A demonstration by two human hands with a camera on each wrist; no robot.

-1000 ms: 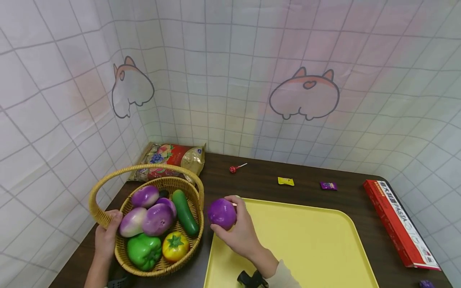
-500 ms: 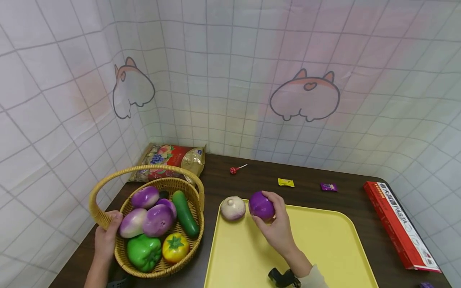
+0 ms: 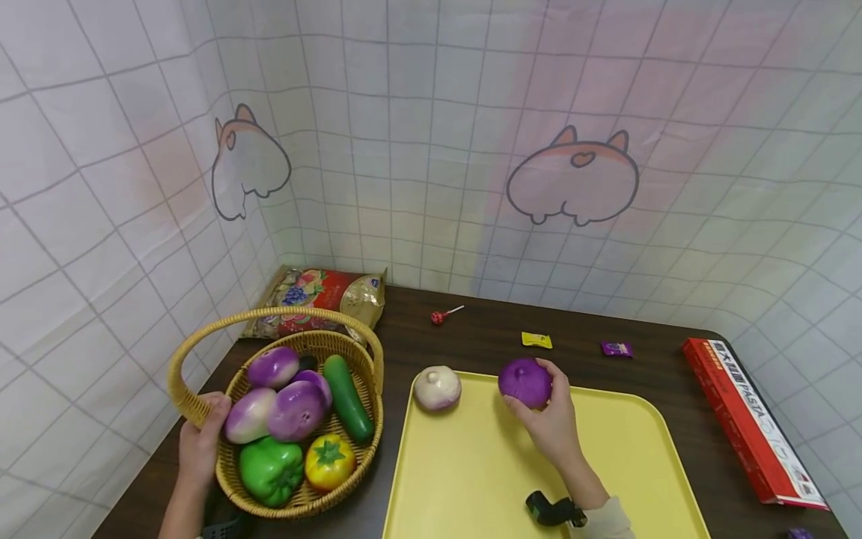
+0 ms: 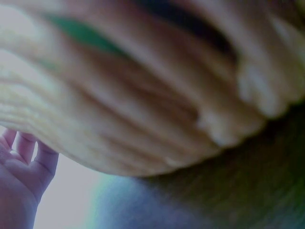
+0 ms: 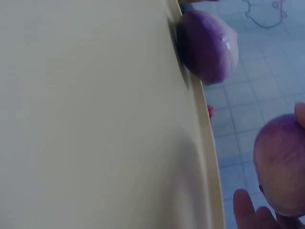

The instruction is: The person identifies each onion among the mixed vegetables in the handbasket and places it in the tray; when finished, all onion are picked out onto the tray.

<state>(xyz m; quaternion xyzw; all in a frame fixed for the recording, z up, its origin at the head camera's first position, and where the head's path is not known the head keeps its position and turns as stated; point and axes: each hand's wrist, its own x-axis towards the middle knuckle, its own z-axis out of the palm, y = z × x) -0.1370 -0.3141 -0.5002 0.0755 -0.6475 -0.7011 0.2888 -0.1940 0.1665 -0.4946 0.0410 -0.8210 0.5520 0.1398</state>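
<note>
My left hand (image 3: 198,442) grips the left base of the arched handle of a wicker basket (image 3: 364,468). Inside the basket lie several purple-and-white eggplants (image 3: 296,412), a green cucumber (image 3: 346,400), a green bell pepper (image 3: 271,471) and a yellow tomato (image 3: 329,463). My right hand (image 3: 555,423) holds a round purple onion (image 3: 524,382) between thumb and fingers, over the far part of a yellow tray (image 3: 465,464). The right wrist view shows the onion (image 5: 283,164) above the tray's rim. A white-and-purple onion (image 3: 438,388) sits in the tray's far left corner.
Behind the basket is a red-and-gold candy bag (image 3: 337,296). A lollipop (image 3: 438,317), a yellow candy (image 3: 536,340) and a purple candy (image 3: 616,349) lie beyond the tray. A red pasta box (image 3: 750,423) lies along the right side.
My right hand has moved right over the tray with the purple onion, away from beside the basket, uncovering the white-and-purple onion in the corner. My left hand has stayed on the basket handle.
</note>
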